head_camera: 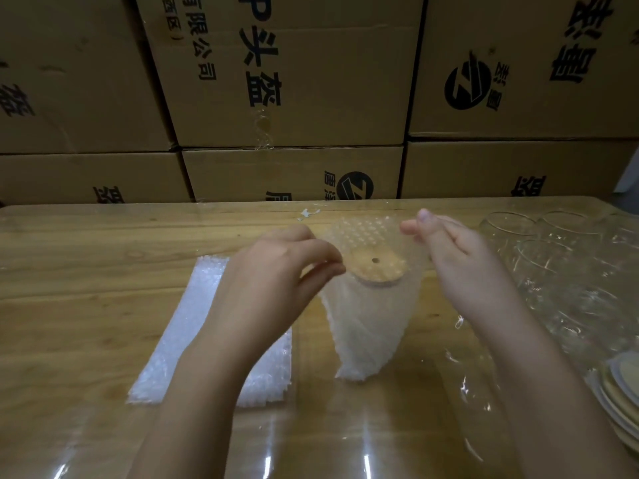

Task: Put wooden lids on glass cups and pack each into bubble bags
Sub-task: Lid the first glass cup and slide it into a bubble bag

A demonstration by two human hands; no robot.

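A clear bubble bag (370, 326) stands upright at the middle of the table with a glass cup inside it. The cup carries a round wooden lid (377, 267) with a small hole, seen through the bag's open mouth. My left hand (276, 271) pinches the left edge of the bag's mouth. My right hand (449, 250) pinches the right edge, and the two hold the mouth spread. A flat stack of spare bubble bags (193, 326) lies on the table under my left forearm.
Several bare glass cups (539, 261) stand at the right of the wooden table (86, 271). A stack of wooden lids (622, 385) sits at the right edge. A wall of cardboard boxes (294, 81) rises behind the table.
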